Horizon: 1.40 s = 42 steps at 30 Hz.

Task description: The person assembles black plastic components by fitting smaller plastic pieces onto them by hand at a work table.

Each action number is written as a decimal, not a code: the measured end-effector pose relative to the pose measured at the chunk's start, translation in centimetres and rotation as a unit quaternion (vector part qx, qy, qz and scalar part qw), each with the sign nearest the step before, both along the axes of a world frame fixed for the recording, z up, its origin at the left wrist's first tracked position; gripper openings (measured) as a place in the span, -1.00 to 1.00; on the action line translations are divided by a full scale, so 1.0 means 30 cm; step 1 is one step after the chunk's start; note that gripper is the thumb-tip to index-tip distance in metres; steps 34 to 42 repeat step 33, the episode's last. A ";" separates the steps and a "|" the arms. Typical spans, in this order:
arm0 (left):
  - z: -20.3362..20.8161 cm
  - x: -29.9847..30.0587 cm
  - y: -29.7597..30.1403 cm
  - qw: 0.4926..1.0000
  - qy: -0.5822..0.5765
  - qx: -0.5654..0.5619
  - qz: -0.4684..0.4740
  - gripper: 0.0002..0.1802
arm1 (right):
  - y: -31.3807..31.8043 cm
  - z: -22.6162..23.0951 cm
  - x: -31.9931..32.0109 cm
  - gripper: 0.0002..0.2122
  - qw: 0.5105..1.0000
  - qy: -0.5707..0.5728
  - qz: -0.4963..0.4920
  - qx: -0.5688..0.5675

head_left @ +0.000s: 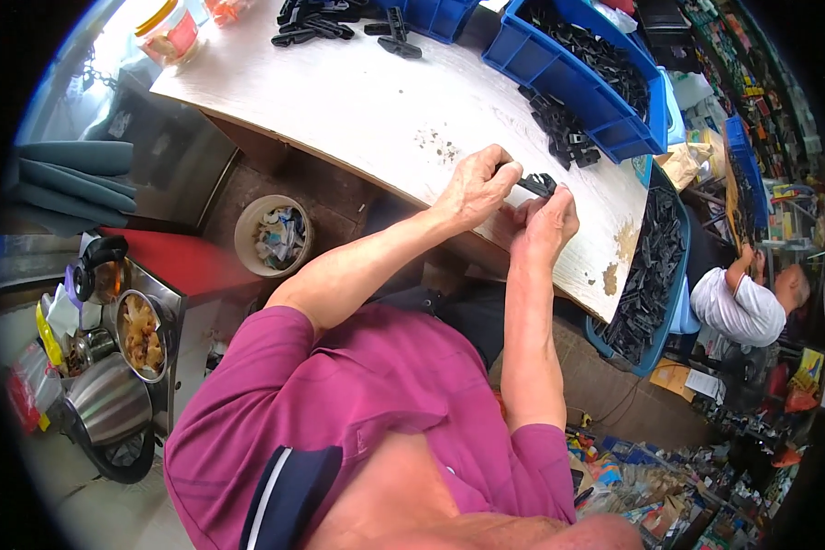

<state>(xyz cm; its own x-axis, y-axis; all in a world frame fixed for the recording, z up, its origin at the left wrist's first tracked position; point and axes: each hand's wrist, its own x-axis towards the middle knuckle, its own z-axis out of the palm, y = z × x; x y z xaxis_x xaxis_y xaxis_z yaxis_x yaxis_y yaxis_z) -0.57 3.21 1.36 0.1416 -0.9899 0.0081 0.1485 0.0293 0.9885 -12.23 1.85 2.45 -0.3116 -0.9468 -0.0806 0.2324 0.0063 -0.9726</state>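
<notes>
Black clips (538, 184), blue bins (573, 78), whitish worn tabletop (376, 101).

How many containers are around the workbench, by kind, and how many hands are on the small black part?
Blue bins: 4, one on the bench, one behind it, one full of black parts below the edge, one far right
Round bucket: 1
Hands on the black part: 2, left hand, right hand
Total: 7

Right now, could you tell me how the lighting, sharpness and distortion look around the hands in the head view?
In the head view, even daylight lights the worktable; left hand and right hand look sharp on a small black part; fisheye bends the table edge and blue bins; the rim is black, top left is glary.
</notes>
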 end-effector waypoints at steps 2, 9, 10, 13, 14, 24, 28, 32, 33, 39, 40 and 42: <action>0.014 -0.007 -0.006 1.000 -0.007 0.003 0.007 -0.69 | -0.002 -0.013 -0.017 -0.74 1.000 0.002 0.016 -0.008; 0.000 -0.115 0.013 0.991 -0.081 -0.062 0.089 -0.67 | 0.020 -0.040 -0.034 -0.76 0.995 0.077 0.027 -0.056; 0.000 -0.129 0.014 0.988 -0.085 -0.076 0.104 -0.67 | 0.023 -0.037 -0.035 -0.76 0.995 0.075 0.034 -0.057; -0.003 -0.139 0.020 0.988 -0.103 -0.067 0.097 -0.66 | 0.008 -0.030 -0.043 -0.79 0.995 0.074 0.036 -0.061; -0.005 -0.131 0.018 0.989 -0.105 -0.064 0.078 -0.67 | 0.010 -0.033 -0.045 -0.79 0.995 0.072 0.041 -0.063; -0.023 0.442 -0.261 0.729 -0.599 -0.148 0.297 -0.70 | -0.122 0.114 -0.226 -0.69 0.992 -0.031 -0.085 0.091; -0.073 0.613 -0.325 0.679 -0.676 -0.145 0.247 -0.71 | -0.216 0.162 -0.447 -0.71 0.970 -0.033 -0.232 0.067; -0.080 0.567 -0.316 0.719 -0.669 -0.103 0.158 -0.72 | -0.209 0.136 -0.500 -0.69 0.970 0.028 -0.230 0.076; -0.078 0.533 -0.313 0.712 -0.685 -0.110 0.103 -0.67 | -0.210 0.131 -0.518 -0.69 0.969 0.029 -0.234 0.076; -0.078 0.533 -0.313 0.712 -0.685 -0.110 0.103 -0.67 | -0.210 0.131 -0.518 -0.69 0.969 0.029 -0.234 0.076; -0.078 0.533 -0.313 0.712 -0.685 -0.110 0.103 -0.67 | -0.210 0.131 -0.518 -0.69 0.969 0.029 -0.234 0.076; -0.078 0.533 -0.313 0.712 -0.685 -0.110 0.103 -0.67 | -0.210 0.131 -0.518 -0.69 0.969 0.029 -0.234 0.076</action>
